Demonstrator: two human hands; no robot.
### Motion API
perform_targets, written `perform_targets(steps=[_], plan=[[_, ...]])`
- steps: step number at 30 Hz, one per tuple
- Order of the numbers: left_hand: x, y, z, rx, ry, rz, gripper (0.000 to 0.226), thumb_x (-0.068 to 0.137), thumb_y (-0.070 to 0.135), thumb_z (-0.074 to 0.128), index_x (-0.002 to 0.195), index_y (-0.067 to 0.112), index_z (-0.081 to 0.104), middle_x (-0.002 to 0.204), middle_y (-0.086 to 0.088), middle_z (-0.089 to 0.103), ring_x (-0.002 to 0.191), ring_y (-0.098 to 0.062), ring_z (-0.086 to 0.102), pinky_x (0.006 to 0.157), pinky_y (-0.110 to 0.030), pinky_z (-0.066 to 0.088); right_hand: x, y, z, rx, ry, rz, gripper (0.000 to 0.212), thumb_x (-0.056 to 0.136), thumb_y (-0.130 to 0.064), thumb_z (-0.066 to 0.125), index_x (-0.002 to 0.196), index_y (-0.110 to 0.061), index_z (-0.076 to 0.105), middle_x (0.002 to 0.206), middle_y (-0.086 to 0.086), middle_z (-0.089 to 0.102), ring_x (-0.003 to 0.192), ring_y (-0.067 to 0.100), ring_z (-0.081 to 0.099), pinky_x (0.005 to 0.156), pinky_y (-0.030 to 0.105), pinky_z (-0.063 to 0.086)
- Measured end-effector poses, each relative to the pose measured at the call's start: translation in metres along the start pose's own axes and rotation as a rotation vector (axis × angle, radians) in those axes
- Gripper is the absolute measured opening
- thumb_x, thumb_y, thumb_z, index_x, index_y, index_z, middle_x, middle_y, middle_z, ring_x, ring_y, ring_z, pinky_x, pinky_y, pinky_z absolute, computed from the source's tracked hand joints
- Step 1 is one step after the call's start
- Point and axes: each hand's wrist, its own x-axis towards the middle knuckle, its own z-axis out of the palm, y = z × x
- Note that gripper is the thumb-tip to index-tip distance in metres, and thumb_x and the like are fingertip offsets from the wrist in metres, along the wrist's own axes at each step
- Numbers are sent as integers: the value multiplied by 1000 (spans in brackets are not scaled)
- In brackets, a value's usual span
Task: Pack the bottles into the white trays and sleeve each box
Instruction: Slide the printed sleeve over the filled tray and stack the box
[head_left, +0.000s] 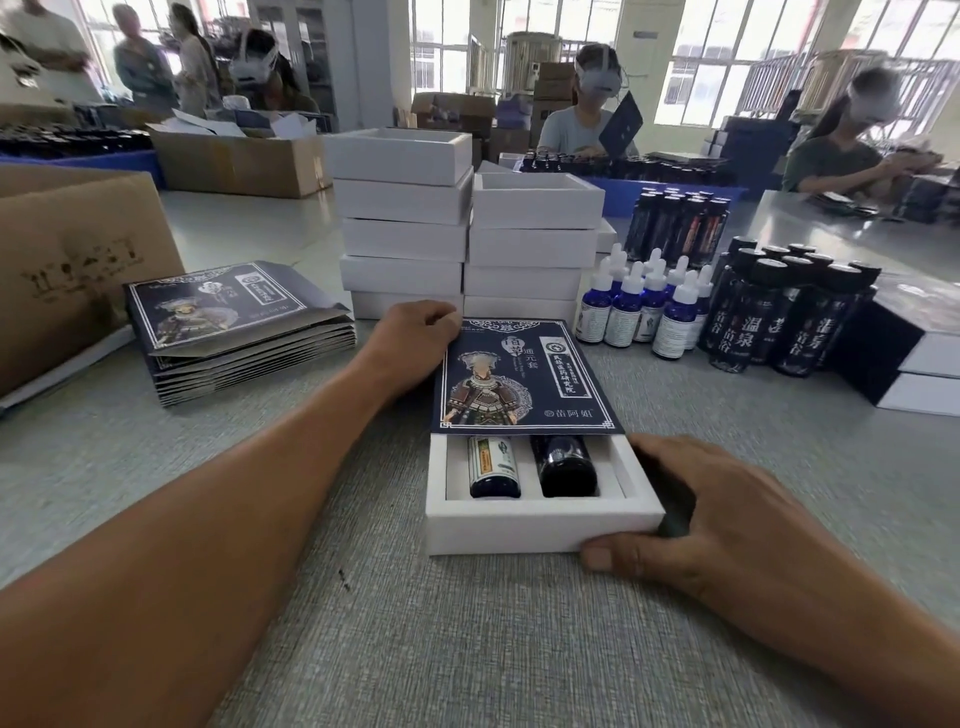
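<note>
Your right hand (711, 525) grips near corner of white cardboard tray (540, 525) on grey bench (467, 649), two dark bottles (530, 467) inside. Left hand (410, 338) curls round far edge of dark blue printed sleeve (519, 379), tray half in. Keep sides lined up; push slow and straight.

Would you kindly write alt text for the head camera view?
A white tray holding two bottles sits partly inside a dark printed sleeve, the left hand gripping the sleeve and the right hand gripping the tray. Behind stand stacked white trays and dropper bottles.
</note>
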Motion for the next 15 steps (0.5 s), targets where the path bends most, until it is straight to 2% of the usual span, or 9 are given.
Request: perform_targets(steps=[4,6,10,15], plan=[[1,0,0,-12,0,0,23,102,28,51,113,21,70,87,15,66,80,0,60,67,-11,42,4,1,2,-6,25,16,66,48,-96,58,107,-74,38,116,-46,45,104,-20,45,76,14,37],[1,-1,1,-11,11,0,22,101,28,52,112,22,71,83,20,62,78,3,58,64,-8,41,6,1,3,-2,41,30,70,48,-96,57,110,-67,43,112,-41,51,101,-17,48,77,15,40],[3,-2,1,-13,18,-7,24,101,29,53,116,20,70,84,20,60,80,5,56,67,-11,40,8,4,5,7,66,52,82,49,-93,62,118,-50,52,106,-30,62,97,-9,56,82,23,48],[3,-3,1,9,26,6,25,101,29,52,118,21,70,88,18,63,76,9,52,62,-6,35,10,5,2,37,51,50,79,49,-92,62,116,-50,53,104,-31,63,95,-10,57,79,20,45]])
